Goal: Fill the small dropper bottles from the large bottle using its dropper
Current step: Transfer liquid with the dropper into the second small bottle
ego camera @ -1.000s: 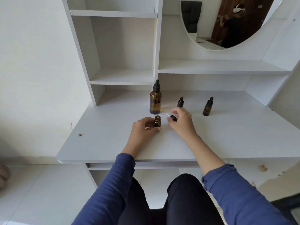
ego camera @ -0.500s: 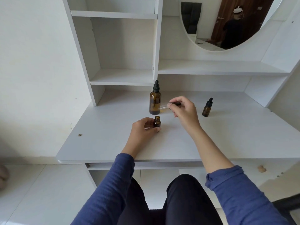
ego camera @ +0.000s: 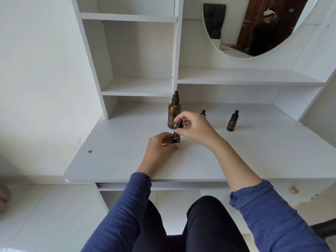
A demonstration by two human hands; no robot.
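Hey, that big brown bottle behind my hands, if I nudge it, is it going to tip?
Probably tippy: the large bottle stands tall and narrow on the smooth desk, its dropper cap adding height. Its amber body looks like glass, so likely heavyish, slippery and breakable if it falls.

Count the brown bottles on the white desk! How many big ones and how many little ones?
Big brown glass bottle with a black dropper cap: 1
Little brown glass bottles: 3 (held bottle in the left hand, half-hidden bottle behind the right hand, far-right bottle standing alone)
Total: 4 bottles
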